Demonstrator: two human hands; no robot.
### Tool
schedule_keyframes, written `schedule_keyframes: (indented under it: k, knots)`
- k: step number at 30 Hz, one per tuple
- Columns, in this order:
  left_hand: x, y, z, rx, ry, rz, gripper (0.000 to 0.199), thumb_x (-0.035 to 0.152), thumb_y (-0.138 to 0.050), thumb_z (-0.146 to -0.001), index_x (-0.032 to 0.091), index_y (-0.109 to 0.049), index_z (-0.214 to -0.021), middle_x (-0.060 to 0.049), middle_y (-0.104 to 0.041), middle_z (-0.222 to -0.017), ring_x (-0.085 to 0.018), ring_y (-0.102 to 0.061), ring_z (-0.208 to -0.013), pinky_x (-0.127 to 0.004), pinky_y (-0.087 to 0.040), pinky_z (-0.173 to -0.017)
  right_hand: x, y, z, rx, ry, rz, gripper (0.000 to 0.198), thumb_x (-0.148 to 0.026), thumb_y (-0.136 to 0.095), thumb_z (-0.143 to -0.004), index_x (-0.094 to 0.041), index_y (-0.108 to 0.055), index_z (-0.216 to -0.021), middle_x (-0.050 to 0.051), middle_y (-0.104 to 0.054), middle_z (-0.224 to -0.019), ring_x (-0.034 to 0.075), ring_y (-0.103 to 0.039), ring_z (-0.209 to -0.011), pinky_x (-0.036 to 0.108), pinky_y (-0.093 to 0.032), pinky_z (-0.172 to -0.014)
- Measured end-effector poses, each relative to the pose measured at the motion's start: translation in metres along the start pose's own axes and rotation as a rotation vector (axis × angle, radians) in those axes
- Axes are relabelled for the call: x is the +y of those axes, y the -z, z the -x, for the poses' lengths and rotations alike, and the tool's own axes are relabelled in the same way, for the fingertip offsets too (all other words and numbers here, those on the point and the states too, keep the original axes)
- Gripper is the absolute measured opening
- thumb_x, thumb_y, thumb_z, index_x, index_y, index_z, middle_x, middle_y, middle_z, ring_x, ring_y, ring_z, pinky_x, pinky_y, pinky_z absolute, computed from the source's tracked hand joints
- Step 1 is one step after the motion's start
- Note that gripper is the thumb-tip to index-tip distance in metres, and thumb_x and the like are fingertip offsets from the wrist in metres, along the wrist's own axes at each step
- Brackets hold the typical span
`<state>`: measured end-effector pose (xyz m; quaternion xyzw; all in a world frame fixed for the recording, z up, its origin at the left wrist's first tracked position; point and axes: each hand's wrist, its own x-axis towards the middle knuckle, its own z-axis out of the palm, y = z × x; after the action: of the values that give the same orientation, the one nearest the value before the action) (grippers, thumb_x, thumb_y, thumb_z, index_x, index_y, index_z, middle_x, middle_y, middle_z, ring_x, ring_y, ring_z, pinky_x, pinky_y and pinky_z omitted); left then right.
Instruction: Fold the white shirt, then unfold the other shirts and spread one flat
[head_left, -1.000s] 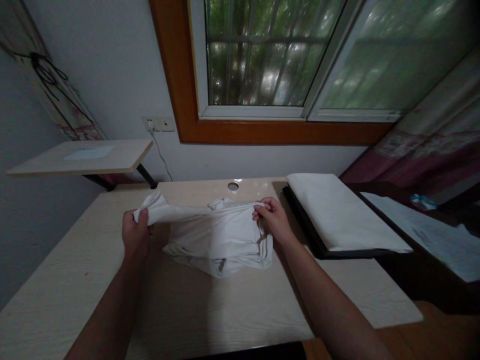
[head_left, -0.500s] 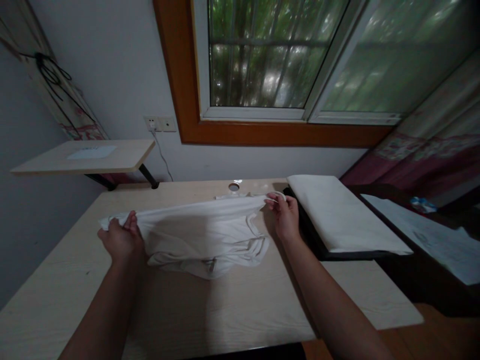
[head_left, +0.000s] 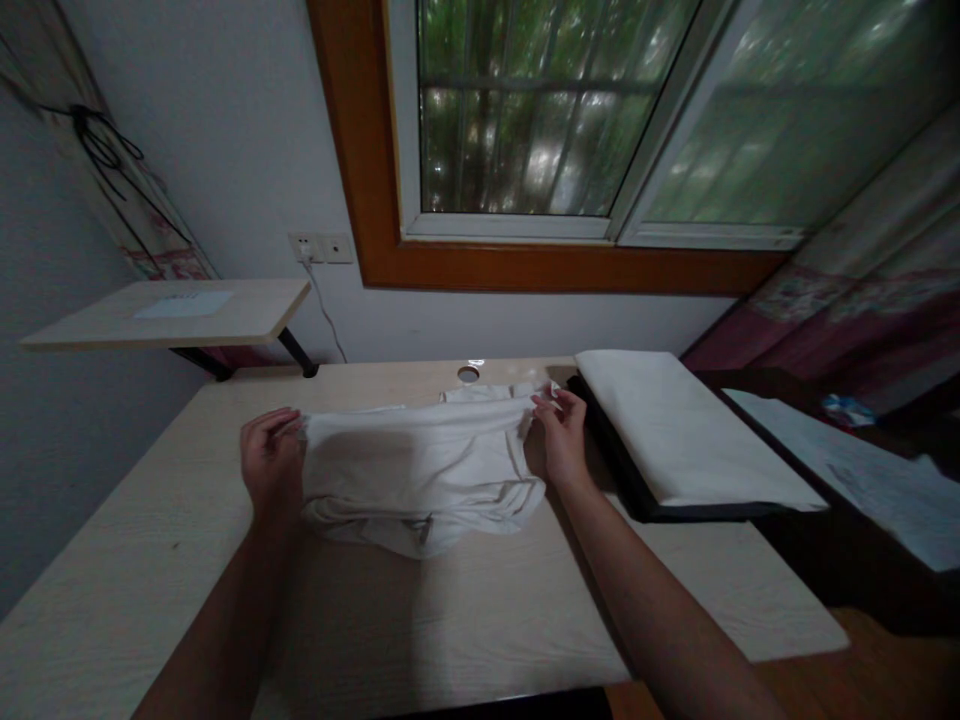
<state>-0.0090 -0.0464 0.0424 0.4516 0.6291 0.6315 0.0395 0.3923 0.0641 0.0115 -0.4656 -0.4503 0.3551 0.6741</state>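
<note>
A soft white garment, loosely folded with rumpled layers along its near side, lies across the desk in front of me. Its exact kind I cannot make out. At its left end, the fingers of my left hand are closed on the edge of the cloth. My right hand pinches the far right corner, between thumb and fingers. Between the two hands the far edge runs fairly straight, and a thin strip of the same cloth sticks out beyond it.
The pale wooden desk carries a raised shelf with a paper at back left. Close by my right hand is a white-topped flat stack over something black. A round hole sits near the desk's back edge.
My left hand has moved right and slightly up, and the garment's left end has come in with it, so its far edge is shorter. My right hand has shifted slightly left.
</note>
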Motion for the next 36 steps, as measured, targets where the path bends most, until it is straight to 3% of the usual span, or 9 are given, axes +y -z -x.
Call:
schedule_keyframes:
  k: [5,7,10,13,18,23,26,32,36]
  knots:
    - [0.0,-0.02,0.02,-0.69,-0.364,-0.28,0.023,0.028,-0.051,-0.093,0.022,-0.07,-0.104,-0.007,-0.069,-0.107,-0.023,-0.062,-0.104,-0.042,-0.049,-0.101,-0.011,-0.007,0.014,-0.219,0.204,0.289,0.036,-0.031,-0.063,-0.085,-0.026,-0.055,-0.119,0.01,-0.053,-0.13,0.021,-0.059,-0.112,0.04,-0.051,-0.096]
    - [0.003,-0.027,0.029,-0.852,-0.434,-0.329,0.027,0.03,-0.049,-0.095,0.023,-0.071,-0.109,-0.007,-0.07,-0.112,-0.024,-0.062,-0.109,-0.043,-0.047,-0.103,-0.015,-0.01,0.02,-0.385,0.311,0.406,0.025,-0.031,-0.062,-0.088,-0.024,-0.062,-0.112,0.01,-0.059,-0.118,0.022,-0.059,-0.108,0.04,-0.05,-0.095]
    - [0.009,-0.03,0.035,-0.929,-0.472,-0.374,0.031,0.031,-0.046,-0.098,0.024,-0.071,-0.113,-0.007,-0.072,-0.113,-0.024,-0.062,-0.108,-0.043,-0.047,-0.103,-0.019,-0.015,0.029,-0.702,0.404,0.51,0.017,-0.03,-0.059,-0.092,-0.025,-0.069,-0.105,0.007,-0.067,-0.102,0.022,-0.061,-0.101,0.04,-0.049,-0.094]
    - [0.017,-0.027,0.034,-0.974,-0.489,-0.397,0.032,0.032,-0.046,-0.098,0.025,-0.071,-0.118,-0.007,-0.073,-0.112,-0.023,-0.063,-0.106,-0.041,-0.048,-0.1,-0.018,-0.017,0.035,-0.917,0.474,0.581,0.018,-0.031,-0.064,-0.092,-0.026,-0.071,-0.107,0.007,-0.07,-0.11,0.023,-0.062,-0.107,0.042,-0.046,-0.099]
    - [0.041,-0.019,0.038,-1.097,-0.396,-0.434,0.033,0.037,-0.046,-0.098,0.028,-0.074,-0.112,-0.004,-0.077,-0.1,-0.02,-0.07,-0.083,-0.034,-0.051,-0.082,-0.012,-0.018,0.037,-1.016,0.52,0.675,0.024,-0.032,-0.068,-0.09,-0.028,-0.071,-0.113,0.008,-0.067,-0.126,0.024,-0.061,-0.119,0.05,-0.036,-0.112]
    - [0.061,-0.02,0.051,-1.315,-0.326,-0.276,0.032,0.034,-0.046,-0.097,0.027,-0.075,-0.109,-0.003,-0.078,-0.089,-0.019,-0.071,-0.076,-0.03,-0.05,-0.075,-0.014,-0.021,0.04,-1.117,0.495,0.639,0.024,-0.018,-0.062,-0.09,-0.028,-0.069,-0.111,0.007,-0.067,-0.13,0.022,-0.06,-0.125,0.056,-0.027,-0.117]
    - [0.054,-0.024,0.053,-1.272,-0.306,-0.224,0.031,0.034,-0.048,-0.097,0.025,-0.074,-0.11,-0.004,-0.077,-0.093,-0.019,-0.07,-0.08,-0.03,-0.051,-0.079,-0.017,-0.024,0.043,-1.162,0.45,0.573,0.024,-0.008,-0.057,-0.086,-0.025,-0.069,-0.099,0.006,-0.068,-0.128,0.02,-0.058,-0.127,0.053,-0.028,-0.117]
    - [0.022,-0.029,0.042,-0.916,-0.49,-0.3,0.041,0.011,-0.039,-0.093,0.019,-0.067,-0.122,-0.009,-0.069,-0.116,-0.02,-0.062,-0.108,-0.036,-0.049,-0.1,-0.019,-0.029,0.048,-1.241,0.389,0.394,0.018,-0.005,-0.056,-0.086,-0.021,-0.064,-0.08,0.008,-0.071,-0.121,0.018,-0.061,-0.124,0.045,-0.033,-0.117]
    - [0.009,-0.029,0.038,-0.87,-0.607,-0.461,0.046,0.005,-0.045,-0.087,0.017,-0.063,-0.128,-0.011,-0.066,-0.124,-0.024,-0.057,-0.112,-0.041,-0.045,-0.106,-0.022,-0.03,0.05,-1.291,0.325,0.329,0.022,-0.006,-0.053,-0.089,-0.021,-0.065,-0.077,0.006,-0.072,-0.12,0.017,-0.062,-0.124,0.045,-0.032,-0.118]
